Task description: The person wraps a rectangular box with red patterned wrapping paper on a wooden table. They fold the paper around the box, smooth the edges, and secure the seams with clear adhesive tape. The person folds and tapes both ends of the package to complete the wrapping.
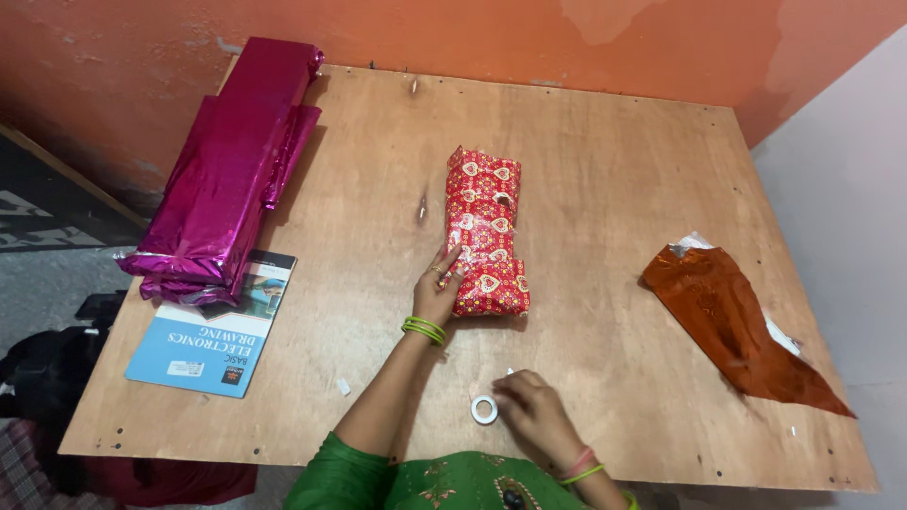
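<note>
- Parcel: an oblong block wrapped in glossy red paper printed with small hearts [487, 236], lying lengthwise near the middle of the bare plywood table [605, 170], its long axis running away from the person.
- Wrap looks crinkled and shiny; a small tear or gap shows on the upper right face. Ends folded over, near end fairly square.
- Left hand [436, 288] rests against the parcel's near left edge, fingers [451, 255] laid flat and spread along the side, pressing rather than clasping.
- Right hand [534, 401] sits at the table's near edge, fingers curled down beside a small white roll of tape [485, 409]; whether they pinch the tape's free end, I cannot tell.
- Handling judgement: the block seems stiff, probably a book or box, moderately weighty. The foil-like paper is likely slippery and tears easily, so hold it by the long sides, palm flat, away from the torn spot and folded ends.
- Elsewhere: a stack of magenta foil-wrapped bundles [231, 161] at far left, partly over a blue paperback book [203, 335]; a loose orange-brown foil sheet [742, 326] at right, well apart.
</note>
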